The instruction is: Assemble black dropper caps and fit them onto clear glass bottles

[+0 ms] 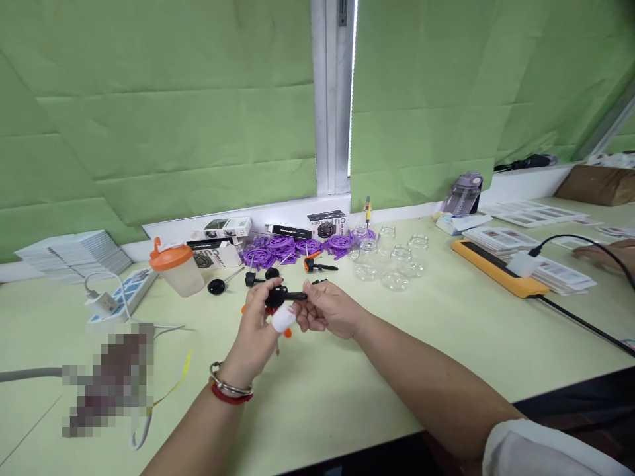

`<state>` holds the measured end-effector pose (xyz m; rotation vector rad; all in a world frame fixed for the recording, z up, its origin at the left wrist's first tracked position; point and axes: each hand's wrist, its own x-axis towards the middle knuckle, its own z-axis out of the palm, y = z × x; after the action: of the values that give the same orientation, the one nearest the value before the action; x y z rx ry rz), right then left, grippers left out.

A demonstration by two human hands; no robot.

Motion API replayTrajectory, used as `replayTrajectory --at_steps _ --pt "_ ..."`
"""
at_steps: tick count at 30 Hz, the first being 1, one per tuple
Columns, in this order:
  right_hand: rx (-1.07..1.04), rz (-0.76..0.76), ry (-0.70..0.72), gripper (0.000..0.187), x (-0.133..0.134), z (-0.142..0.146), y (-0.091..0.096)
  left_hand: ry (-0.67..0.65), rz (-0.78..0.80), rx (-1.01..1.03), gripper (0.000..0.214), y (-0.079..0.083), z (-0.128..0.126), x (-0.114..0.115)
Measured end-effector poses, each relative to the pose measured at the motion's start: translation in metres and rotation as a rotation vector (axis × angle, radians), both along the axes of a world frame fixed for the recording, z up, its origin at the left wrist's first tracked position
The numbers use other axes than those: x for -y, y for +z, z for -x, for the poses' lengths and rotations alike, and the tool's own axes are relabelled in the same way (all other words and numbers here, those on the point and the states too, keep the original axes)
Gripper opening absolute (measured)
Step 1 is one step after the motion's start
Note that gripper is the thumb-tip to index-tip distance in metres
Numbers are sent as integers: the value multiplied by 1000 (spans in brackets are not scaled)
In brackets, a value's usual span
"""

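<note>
Because steadiness likely matters, my left hand [256, 329] grips the black, round-ended plastic piece [276, 297], my right hand [336, 311] its slim stem [296, 297].

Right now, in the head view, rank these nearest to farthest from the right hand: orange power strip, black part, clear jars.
1. Black part: held by the right hand.
2. Clear jars: ahead, to the right.
3. Orange power strip: farther right.

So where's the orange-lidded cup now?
In the head view, the orange-lidded cup stands left of centre, between the white power strip and the printed boxes.
</note>
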<state>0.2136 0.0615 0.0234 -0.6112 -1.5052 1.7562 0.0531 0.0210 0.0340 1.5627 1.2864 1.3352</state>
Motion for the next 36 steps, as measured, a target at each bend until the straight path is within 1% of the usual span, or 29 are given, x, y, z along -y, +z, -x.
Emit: replayTrajectory --at_steps 1,3,5,7,8,10,12,13,15,17,18,19,21,24,32,34,36 --pt "-32 60 37 58 2 -1 3 19 -131 -108 68 -1 -3 1" --pt "-61 124 66 50 5 -3 7 26 -336 -315 79 -7 -7 2" --pt "-50 124 79 39 7 -5 10 34 -452 -437 84 -14 -7 3" --pt "-5 86 92 31 8 -5 11 52 -524 -462 81 -21 -4 3" --pt "32 57 82 28 8 -4 11 64 -552 -431 79 -23 -2 2" --pt "127 -13 6 20 6 -2 8 78 -585 -302 72 -28 3 -1" --pt "252 -132 -95 12 3 0 2 101 -539 -148 63 -31 7 -5" --pt "320 -229 -140 9 1 1 -2 124 -476 -82 57 -32 9 -8" --pt "462 -487 -205 6 -3 2 -8 178 -280 33 48 -35 12 -13" --pt "596 -731 -231 9 -5 4 -14 183 -50 141 45 -38 15 -18" --pt "655 -809 -231 10 -6 5 -16 151 51 181 44 -39 15 -20" --pt "706 -854 -227 11 -6 6 -18 125 125 203 44 -40 16 -22" --pt "780 -878 -210 14 -5 8 -20 102 213 215 44 -42 15 -25" --pt "821 -877 -206 18 -6 9 -22 107 247 227 41 -42 13 -27" --pt "869 -909 -245 19 -6 11 -25 104 222 212 40 -46 13 -32" --pt "925 -937 -281 19 -7 12 -23 105 175 173 40 -46 15 -32" --pt "996 -957 -348 19 -12 14 -19 118 97 119 41 -47 20 -34"
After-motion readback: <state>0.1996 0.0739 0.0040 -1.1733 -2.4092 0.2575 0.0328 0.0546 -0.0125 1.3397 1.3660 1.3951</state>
